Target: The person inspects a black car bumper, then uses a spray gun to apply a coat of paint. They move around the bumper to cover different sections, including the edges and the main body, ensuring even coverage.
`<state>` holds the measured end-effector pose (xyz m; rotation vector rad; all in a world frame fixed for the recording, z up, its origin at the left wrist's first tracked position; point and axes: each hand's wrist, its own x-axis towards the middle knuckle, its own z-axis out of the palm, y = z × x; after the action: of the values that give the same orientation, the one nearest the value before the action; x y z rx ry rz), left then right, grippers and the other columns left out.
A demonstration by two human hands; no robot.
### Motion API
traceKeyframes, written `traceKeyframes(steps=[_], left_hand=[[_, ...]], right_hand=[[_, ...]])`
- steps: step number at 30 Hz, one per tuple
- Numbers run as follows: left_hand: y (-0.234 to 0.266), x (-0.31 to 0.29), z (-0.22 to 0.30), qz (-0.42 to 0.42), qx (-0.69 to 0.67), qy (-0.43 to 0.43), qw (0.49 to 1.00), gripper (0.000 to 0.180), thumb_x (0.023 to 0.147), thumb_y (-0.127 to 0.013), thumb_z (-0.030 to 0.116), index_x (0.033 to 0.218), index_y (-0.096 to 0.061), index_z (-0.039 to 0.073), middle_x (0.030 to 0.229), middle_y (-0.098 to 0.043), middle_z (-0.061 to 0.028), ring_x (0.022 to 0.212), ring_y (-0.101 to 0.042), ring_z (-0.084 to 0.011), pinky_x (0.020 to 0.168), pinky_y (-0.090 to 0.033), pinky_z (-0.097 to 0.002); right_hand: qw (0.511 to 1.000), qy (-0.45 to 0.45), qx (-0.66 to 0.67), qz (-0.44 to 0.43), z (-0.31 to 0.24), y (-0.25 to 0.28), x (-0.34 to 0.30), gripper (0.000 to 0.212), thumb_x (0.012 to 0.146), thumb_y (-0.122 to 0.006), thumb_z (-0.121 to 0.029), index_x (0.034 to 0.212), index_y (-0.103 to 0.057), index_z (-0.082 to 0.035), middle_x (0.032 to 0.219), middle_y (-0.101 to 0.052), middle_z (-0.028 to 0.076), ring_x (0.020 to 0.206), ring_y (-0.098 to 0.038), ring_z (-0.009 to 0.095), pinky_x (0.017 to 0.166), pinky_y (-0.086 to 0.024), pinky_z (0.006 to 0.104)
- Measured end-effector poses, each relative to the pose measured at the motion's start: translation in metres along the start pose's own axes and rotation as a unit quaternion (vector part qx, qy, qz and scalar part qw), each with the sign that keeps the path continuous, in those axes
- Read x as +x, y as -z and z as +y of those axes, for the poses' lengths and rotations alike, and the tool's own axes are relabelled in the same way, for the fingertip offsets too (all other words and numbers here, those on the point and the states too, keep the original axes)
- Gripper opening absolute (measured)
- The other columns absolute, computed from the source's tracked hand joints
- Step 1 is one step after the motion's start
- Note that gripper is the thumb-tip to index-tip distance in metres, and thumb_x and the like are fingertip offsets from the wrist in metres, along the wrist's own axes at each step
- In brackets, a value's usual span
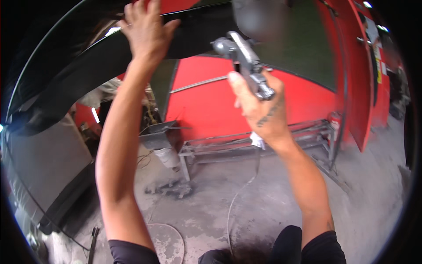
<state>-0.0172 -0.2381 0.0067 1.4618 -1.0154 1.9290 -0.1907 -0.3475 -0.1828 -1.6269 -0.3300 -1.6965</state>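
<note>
My right hand (268, 110) is wrapped round a silver spray gun (248, 55), raised over the middle of the scene. A blurred grey, rounded shape (259, 17) shows at the gun's upper side; it looks like its cup. Below the hand, a white cloth or paper piece (257, 140) hangs by a thin hose (235, 198) that runs down to the floor. My left hand (147, 33) is lifted at the upper left, fingers spread, in front of a long black glossy panel (195, 39). Whether its fingertips touch that panel I cannot tell.
A red wall panel (202, 103) stands behind a dusty metal rack (220, 149). A white bucket (167, 156) sits left of the rack, and a red door (358, 88) is at the right. A grey panel (48, 158) stands at the left; another hose (180, 240) crosses the stained floor.
</note>
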Motion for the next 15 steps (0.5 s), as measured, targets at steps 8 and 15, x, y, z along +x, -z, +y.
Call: traceKeyframes(steps=[8,15], left_hand=[[0.043,-0.163,0.056,-0.119,-0.409,0.084,0.901,0.019,0.108,-0.063,0.012,0.119,-0.072,-0.001,0.111,-0.073,-0.0064,0.103,-0.065,-0.0131,0.089,-0.051,-0.0284],[0.031,-0.309,0.124,-0.276,-0.811,0.285,0.43,0.037,0.104,-0.072,0.021,0.131,-0.066,-0.004,0.126,-0.073,-0.009,0.117,-0.069,-0.0192,0.107,-0.051,-0.0375]], right_hand=[[0.986,0.136,-0.088,0.042,0.023,0.023,-0.017,0.016,0.1,-0.069,-0.014,0.098,-0.064,0.0,0.066,-0.06,0.012,0.059,-0.064,0.023,0.057,-0.049,0.0392],[0.994,0.047,-0.096,0.014,0.013,0.026,-0.057,0.017,0.095,-0.07,-0.011,0.09,-0.059,0.002,0.069,-0.06,0.016,0.059,-0.062,0.029,0.057,-0.046,0.0423]])
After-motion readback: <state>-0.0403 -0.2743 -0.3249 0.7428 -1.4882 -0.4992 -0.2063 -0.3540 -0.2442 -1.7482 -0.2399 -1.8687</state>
